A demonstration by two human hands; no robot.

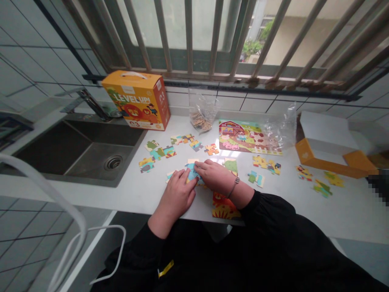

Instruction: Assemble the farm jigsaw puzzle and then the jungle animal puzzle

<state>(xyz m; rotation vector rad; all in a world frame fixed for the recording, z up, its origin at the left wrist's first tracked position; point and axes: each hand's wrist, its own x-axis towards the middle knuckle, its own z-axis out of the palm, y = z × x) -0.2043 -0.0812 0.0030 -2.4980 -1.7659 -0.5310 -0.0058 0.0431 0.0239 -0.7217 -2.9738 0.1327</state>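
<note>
At the counter's front, my left hand (178, 194) presses its fingertips on the left side of a blue jigsaw puzzle piece (191, 172). My right hand (214, 175) has its bent fingers on the same piece from the right. Both hands are closed around it, and they hide much of its outline. A green tree puzzle piece (230, 166) lies just behind my right wrist. Under that wrist is a red and orange lion picture (225, 207), partly covered. Left of the hands lie several loose or joined pieces (163, 152).
A yellow puzzle box (138, 99) stands by the sink (91, 162). Behind the hands are a bag of brown pieces (201, 118), a farm picture sheet (240, 137) and a clear plastic bag (281, 129). An open orange box (331, 150) and more pieces (267, 164) are to the right.
</note>
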